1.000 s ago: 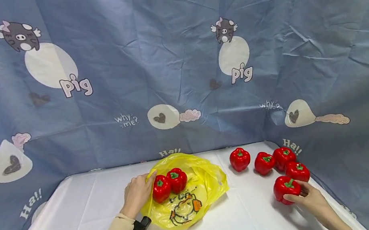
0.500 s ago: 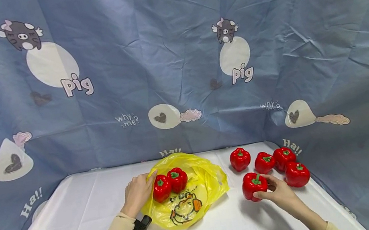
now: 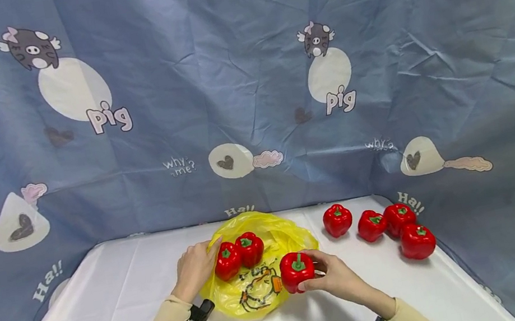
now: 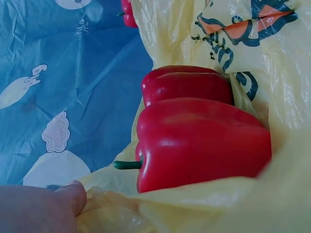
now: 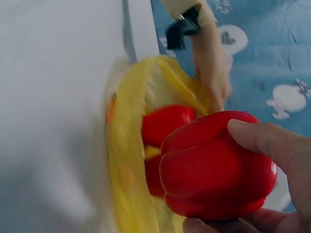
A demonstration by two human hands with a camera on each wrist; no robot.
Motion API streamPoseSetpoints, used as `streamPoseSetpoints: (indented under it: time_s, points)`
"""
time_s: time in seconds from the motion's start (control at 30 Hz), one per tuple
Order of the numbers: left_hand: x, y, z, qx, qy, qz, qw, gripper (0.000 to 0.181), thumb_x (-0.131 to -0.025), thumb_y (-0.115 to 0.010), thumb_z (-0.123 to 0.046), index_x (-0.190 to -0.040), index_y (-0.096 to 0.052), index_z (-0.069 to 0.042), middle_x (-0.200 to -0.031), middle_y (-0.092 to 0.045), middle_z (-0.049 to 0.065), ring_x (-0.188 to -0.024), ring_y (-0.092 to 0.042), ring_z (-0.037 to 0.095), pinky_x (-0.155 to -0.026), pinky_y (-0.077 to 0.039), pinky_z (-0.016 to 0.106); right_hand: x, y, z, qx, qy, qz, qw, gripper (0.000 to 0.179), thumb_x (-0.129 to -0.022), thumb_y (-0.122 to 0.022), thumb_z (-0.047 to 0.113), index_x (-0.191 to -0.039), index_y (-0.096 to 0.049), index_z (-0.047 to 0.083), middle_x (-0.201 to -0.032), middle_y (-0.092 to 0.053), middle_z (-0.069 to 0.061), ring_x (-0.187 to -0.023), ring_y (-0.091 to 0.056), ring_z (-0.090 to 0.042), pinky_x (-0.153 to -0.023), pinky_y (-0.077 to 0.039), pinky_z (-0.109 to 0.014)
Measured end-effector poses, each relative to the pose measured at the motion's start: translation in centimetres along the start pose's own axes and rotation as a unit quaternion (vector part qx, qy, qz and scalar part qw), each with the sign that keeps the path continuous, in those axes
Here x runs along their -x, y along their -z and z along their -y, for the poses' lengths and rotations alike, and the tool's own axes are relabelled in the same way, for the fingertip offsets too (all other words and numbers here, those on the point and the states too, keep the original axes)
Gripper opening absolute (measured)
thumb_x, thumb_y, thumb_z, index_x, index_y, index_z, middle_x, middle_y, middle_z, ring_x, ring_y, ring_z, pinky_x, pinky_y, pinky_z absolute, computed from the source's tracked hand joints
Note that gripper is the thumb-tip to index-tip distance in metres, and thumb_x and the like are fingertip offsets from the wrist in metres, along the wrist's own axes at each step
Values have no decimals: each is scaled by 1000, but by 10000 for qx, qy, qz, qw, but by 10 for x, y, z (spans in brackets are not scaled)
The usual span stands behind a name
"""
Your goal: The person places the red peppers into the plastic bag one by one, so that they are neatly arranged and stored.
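A yellow plastic bag [image 3: 279, 230] lies on the white table with its mouth spread. Inside it sit two red bell peppers with green stems, a left one [image 3: 227, 261] and a right one [image 3: 250, 249]; the left wrist view shows a pepper [image 4: 199, 143] close up against the plastic. My left hand [image 3: 197, 268] pinches the bag's left rim between thumb and fingers. In my right hand [image 3: 333, 277] is another red bell pepper [image 3: 297, 271], gripped from its right side, in front of the bag's right edge. The right wrist view shows thumb and fingers around this pepper [image 5: 214, 167].
Several red bell peppers stand at the back right of the white table [image 3: 363, 302], among them a lone one [image 3: 337, 220] and a nearer one [image 3: 417, 241] by the right edge. A blue printed cloth [image 3: 247, 99] hangs behind the table.
My right hand has carried a bell pepper leftward from the group on the right to the bag's right edge. The left hand has stayed at the bag's rim.
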State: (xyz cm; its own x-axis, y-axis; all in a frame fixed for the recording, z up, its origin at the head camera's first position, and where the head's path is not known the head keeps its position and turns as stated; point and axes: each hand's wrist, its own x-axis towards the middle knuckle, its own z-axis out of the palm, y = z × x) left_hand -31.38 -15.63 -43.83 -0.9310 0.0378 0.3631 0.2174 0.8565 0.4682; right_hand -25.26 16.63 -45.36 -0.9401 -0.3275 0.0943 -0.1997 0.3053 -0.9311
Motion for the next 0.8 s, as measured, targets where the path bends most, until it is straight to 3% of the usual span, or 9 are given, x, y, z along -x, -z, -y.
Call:
streamPoseSetpoints:
  time_s: [0.2,0.47,0.8]
  points:
    - [-1,1,-1,-25,48,37,10000,43,-98,-53,-41,-65,-55,-14,-52,-32,-2,-47,-39,16,-46,-28,29,-21,-33,2,199,183,230,9994,69,-75,-83,20,-134,-52,5,-128,-61,-14,-113,-62,-29,-88,-53,-33]
    - [2,2,-2,81,23,98,9999,47,-99,-52,-39,-59,-46,-15,-52,-30,-3,-45,-34,14,-45,-28,28,-41,-78,3,-124,214,364,9990,66,-76,-82,13,-134,-51,4,-127,-60,-14,-111,-63,-28,-90,-52,-37]
    - [1,1,-1,125,55,84,9999,43,-99,-52,-38,-64,-56,-13,-52,-34,-3,-44,-40,14,-44,-31,28,-57,-120,3,258,218,498,9982,67,-74,-85,22,-131,-53,8,-123,-62,-7,-108,-64,-22,-88,-53,-32]
